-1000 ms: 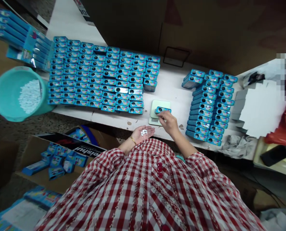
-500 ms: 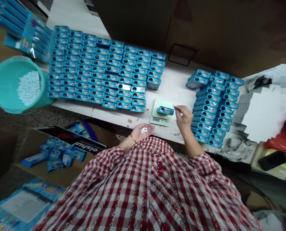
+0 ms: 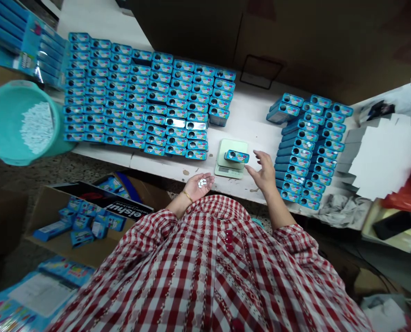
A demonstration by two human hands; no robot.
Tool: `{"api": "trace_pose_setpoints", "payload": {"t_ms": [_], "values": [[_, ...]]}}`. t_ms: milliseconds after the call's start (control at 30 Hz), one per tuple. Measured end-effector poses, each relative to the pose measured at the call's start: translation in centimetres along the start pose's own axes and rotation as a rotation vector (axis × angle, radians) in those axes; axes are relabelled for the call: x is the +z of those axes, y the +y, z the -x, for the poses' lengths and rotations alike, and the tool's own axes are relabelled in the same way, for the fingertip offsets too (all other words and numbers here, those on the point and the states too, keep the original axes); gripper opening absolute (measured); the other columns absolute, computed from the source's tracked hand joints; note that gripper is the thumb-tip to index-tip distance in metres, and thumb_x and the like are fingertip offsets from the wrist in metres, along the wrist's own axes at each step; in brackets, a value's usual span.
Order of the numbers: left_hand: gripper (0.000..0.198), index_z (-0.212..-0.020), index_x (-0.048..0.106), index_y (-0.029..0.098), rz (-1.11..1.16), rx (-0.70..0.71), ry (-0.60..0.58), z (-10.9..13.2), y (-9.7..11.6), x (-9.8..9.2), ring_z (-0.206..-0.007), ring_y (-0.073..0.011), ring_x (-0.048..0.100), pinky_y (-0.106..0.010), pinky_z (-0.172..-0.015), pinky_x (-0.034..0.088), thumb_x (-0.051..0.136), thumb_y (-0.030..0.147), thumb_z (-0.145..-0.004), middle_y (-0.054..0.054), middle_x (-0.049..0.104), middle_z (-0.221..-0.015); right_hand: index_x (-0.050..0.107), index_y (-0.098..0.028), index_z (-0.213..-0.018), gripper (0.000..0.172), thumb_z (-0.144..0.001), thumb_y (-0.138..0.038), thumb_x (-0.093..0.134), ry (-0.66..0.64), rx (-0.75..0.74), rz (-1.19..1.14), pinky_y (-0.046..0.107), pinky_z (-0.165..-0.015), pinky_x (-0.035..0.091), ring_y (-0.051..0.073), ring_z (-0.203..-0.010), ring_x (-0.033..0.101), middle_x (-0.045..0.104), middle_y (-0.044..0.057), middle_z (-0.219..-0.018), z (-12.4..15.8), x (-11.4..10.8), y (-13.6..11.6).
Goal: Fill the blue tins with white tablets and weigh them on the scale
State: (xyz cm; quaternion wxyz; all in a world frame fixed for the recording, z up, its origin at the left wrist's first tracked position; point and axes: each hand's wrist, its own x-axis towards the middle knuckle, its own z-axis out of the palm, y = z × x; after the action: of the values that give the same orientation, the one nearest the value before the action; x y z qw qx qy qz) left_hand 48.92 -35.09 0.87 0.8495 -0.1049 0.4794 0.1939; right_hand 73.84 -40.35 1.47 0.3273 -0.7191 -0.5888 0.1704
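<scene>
A pale green kitchen scale lies near the table's front edge, with one blue tin standing on it. My left hand, palm up to the left of the scale, holds several small white tablets in its hollow. Just right of the tin is my right hand, its thumb and fingers spread with nothing between them. Rows of blue tins with dark round openings in their tops fill the left of the table. A smaller group of tins, some with white tablets on top, stands to the right.
A turquoise bucket holding many white tablets is at the far left. Below the table edge sits an open cardboard box of blue packs. Brown cardboard rises behind the table. White cartons and a phone are at the right.
My right hand's fingers have spread apart from a pinch beside the tin. The left hand still carries the tablets, and the view has shifted slightly.
</scene>
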Motion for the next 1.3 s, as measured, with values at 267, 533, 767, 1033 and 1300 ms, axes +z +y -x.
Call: {"api": "trace_pose_setpoints", "payload": {"t_ms": [267,533,767,1033,1300], "values": [[0.023,-0.072,0.058,0.008,0.001,0.029,0.051,0.6,1.0,-0.7,-0.048,-0.0085,0.05,-0.016,-0.04,0.035,0.039,0.013,-0.083,-0.005,0.054,-0.058,0.049,-0.017,-0.121,0.039,-0.084,-0.028,0.047,-0.228,-0.125,0.257,0.04,-0.085,0.043,0.025,-0.095,0.046,0.055,0.011,-0.107,-4.7,2.1,-1.3],[0.023,-0.072,0.058,0.009,0.057,0.073,0.067,1.8,2.2,-1.9,-0.049,-0.0067,0.047,-0.015,-0.04,0.034,0.039,0.013,-0.084,-0.004,0.052,-0.06,0.052,-0.016,-0.119,0.038,-0.081,-0.02,0.049,-0.204,-0.101,0.281,0.037,-0.083,0.045,0.025,-0.099,0.046,0.054,0.011,-0.114,-13.5,8.6,-3.2],[0.023,-0.072,0.058,0.008,0.046,0.076,0.09,1.5,2.6,-1.7,-0.048,-0.006,0.046,-0.015,-0.039,0.034,0.039,0.012,-0.084,-0.003,0.051,-0.061,0.058,-0.018,-0.11,0.03,-0.085,-0.023,0.043,0.175,0.128,0.443,0.041,-0.087,0.039,0.025,-0.105,0.043,0.051,0.013,-0.115,-14.8,2.1,5.3],[0.018,-0.073,0.058,0.009,0.04,0.073,0.091,1.1,2.0,-0.9,-0.047,-0.0059,0.047,-0.015,-0.039,0.034,0.042,0.011,-0.082,-0.003,0.053,-0.06,0.063,-0.017,-0.087,0.023,-0.085,-0.019,0.04,-0.017,0.014,0.829,0.041,-0.082,0.031,0.028,-0.104,0.039,0.051,0.011,-0.117,-15.0,-3.7,10.0],[0.017,-0.075,0.06,0.008,-0.033,0.058,0.109,0.0,0.9,1.1,-0.063,-0.0122,0.06,-0.021,-0.055,0.048,0.043,0.006,-0.08,-0.009,0.062,-0.068,0.062,-0.02,-0.093,0.022,-0.084,-0.015,0.043,-0.412,-0.425,0.732,0.036,-0.078,0.033,0.022,-0.089,0.044,0.055,0.009,-0.109,-5.6,-0.3,-1.5]]}}
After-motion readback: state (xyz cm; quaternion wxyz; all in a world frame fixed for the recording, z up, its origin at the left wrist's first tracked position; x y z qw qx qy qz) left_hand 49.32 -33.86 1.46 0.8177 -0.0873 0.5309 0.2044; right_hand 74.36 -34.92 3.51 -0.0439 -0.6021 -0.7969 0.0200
